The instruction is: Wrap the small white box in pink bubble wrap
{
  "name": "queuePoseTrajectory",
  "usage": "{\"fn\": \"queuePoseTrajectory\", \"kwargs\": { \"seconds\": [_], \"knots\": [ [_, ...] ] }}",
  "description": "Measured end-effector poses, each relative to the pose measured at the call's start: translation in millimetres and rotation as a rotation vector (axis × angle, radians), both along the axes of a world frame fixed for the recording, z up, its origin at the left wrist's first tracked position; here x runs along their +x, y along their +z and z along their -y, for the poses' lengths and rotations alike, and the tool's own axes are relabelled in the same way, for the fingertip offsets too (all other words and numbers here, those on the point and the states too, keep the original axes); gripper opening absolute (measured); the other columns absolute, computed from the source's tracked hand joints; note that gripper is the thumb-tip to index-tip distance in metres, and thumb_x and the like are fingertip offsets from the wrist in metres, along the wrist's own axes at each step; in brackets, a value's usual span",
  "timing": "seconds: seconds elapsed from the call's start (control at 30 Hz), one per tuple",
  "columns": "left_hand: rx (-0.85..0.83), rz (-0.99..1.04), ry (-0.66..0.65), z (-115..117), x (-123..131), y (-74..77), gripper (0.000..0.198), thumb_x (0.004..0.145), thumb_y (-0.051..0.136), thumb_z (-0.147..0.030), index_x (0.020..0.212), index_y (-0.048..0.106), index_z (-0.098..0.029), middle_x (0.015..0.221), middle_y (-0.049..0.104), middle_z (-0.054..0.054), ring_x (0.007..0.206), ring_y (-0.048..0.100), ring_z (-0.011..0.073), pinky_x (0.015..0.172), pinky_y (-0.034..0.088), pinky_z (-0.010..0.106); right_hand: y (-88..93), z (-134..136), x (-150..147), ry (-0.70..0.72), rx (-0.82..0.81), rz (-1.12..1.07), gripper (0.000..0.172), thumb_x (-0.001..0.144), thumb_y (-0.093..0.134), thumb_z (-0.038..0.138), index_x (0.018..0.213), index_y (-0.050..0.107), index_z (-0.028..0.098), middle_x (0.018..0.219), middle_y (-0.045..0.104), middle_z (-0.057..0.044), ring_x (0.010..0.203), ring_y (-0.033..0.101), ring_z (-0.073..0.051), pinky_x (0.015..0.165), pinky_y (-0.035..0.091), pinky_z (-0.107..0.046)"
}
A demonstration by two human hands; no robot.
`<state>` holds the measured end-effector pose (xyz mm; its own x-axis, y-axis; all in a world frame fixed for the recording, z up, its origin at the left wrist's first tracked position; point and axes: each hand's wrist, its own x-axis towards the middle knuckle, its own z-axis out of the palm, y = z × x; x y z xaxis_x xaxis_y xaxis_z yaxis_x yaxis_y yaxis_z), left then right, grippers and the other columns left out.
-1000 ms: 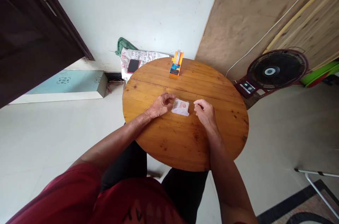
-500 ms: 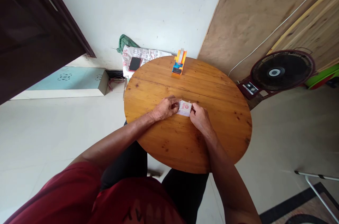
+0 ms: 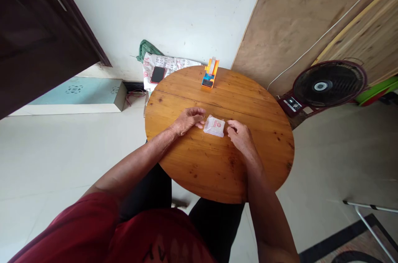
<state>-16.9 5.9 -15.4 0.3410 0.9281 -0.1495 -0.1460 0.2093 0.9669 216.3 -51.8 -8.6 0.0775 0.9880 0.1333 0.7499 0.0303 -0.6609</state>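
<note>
A small flat packet (image 3: 214, 126), whitish and wrapped in clear or bubble-like plastic with red print, lies on the round wooden table (image 3: 211, 163). Just left of it is my left hand (image 3: 190, 121), its fingers apart and holding nothing. On the packet's other side my right hand (image 3: 240, 134) rests with curled fingers that are a little apart, a small gap from the packet's edge. What is inside the wrapping I cannot make out clearly.
Toward the table's far edge stands an orange tape dispenser (image 3: 210, 73) with a blue part. Beyond the table, a phone (image 3: 158, 74) lies on a printed white sack (image 3: 183, 64). A black fan (image 3: 329, 83) stands at the right, against wooden boards.
Both hands have let go of the packet and drawn apart, the left to the left, the right slightly to the right. More of the packet now shows on the table.
</note>
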Motion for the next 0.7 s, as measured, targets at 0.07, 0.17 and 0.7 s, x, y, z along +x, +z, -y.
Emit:
{"fn": "queuePoseTrajectory", "kwargs": {
  "seconds": [0.07,0.17,0.7],
  "knots": [
    [-0.024,0.036,0.006,0,0,1.5,0.027,0.07,0.07,-0.021,0.095,0.061,-0.012,0.089,0.065,0.006,0.067,0.063,0.0114,0.061,0.053,0.026,2.1,1,-4,0.004,0.063,-0.013,0.028,0.083,0.053,0.028,0.101,0.073,0.022,0.092,0.077,-0.007,0.073,0.07,-0.021,0.071,0.055,-0.036],
    [0.02,-0.051,0.0,1,1,0.4,0.028,0.071,0.07,-0.021,0.097,0.064,-0.011,0.094,0.067,0.007,0.065,0.061,0.0101,0.06,0.051,0.026,6.9,3,-11,0.042,0.201,-0.072,0.023,0.086,0.056,0.033,0.097,0.073,0.022,0.095,0.075,-0.006,0.08,0.069,-0.02,0.075,0.054,-0.034],
    [0.221,-0.135,-0.202,11,4,1.5,0.052,0.073,0.074,-0.032,0.12,0.063,-0.013,0.113,0.07,0.012,0.104,0.066,0.0247,0.095,0.051,0.041,5.0,-3,-28,0.152,0.443,0.171,0.018,0.09,0.058,0.029,0.088,0.076,0.026,0.103,0.074,-0.005,0.096,0.066,-0.023,0.092,0.047,-0.041]
  ]
}}
